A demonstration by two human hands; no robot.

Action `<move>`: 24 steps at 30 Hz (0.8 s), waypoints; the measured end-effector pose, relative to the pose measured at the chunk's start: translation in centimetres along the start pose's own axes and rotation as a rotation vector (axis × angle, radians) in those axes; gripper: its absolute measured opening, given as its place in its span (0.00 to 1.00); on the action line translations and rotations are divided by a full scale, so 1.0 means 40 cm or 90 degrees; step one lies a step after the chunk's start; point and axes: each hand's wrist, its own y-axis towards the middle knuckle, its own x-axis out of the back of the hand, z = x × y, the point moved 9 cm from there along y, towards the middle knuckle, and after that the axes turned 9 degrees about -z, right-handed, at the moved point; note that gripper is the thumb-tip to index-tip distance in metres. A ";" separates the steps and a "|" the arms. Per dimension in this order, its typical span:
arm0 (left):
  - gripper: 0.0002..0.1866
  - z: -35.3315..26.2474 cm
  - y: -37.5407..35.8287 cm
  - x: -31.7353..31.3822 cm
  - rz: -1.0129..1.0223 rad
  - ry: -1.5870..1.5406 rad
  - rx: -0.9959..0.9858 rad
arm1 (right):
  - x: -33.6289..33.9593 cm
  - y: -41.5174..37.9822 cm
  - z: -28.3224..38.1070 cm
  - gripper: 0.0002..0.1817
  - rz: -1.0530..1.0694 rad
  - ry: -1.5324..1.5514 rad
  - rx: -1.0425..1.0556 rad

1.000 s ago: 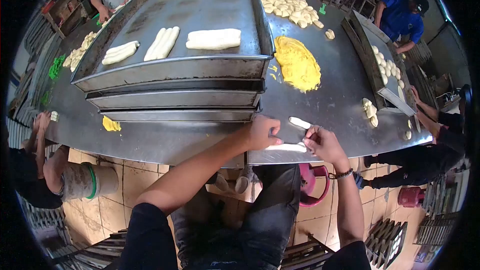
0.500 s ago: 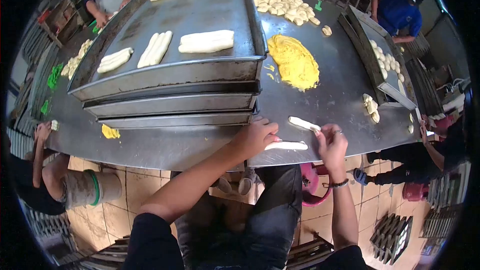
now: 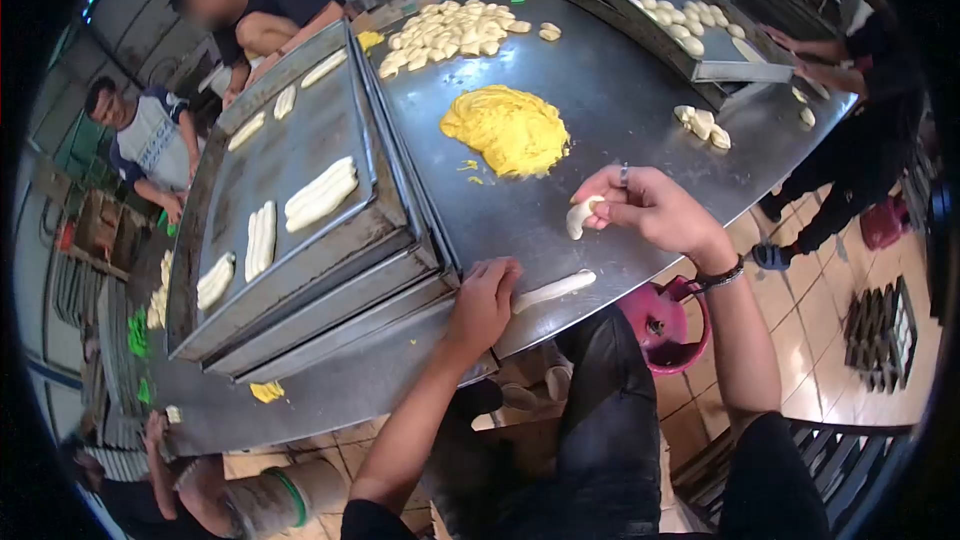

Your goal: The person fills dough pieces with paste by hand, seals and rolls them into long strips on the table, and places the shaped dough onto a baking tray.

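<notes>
My right hand [image 3: 650, 210] is raised above the steel table, its thumb and fingers pinched on one end of a short white dough strip [image 3: 577, 222], whose free end droops. My left hand [image 3: 485, 305] rests low by the corner of the stacked trays, fingers curled together over the near end of a longer dough strip [image 3: 556, 290]. That strip lies flat along the table's front edge; its end under my fingers is hidden. Beyond my hands sits a mound of yellow filling [image 3: 508, 130].
Stacked metal trays [image 3: 330, 260] at left carry dough strips [image 3: 320, 194]. Many dough pieces [image 3: 455, 32] lie at the back. Another tray [image 3: 745, 70] holds dough balls at right, with loose dough pieces [image 3: 702, 126] near it. Several people work around the steel table [image 3: 630, 100].
My right hand has lifted the short dough strip off the table, and it now bends down. My left hand stays at the longer strip's end. The view has turned and tilted.
</notes>
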 end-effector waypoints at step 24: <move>0.12 0.004 -0.029 0.011 0.033 -0.006 0.152 | -0.042 -0.057 -0.213 0.10 -0.043 -0.226 0.030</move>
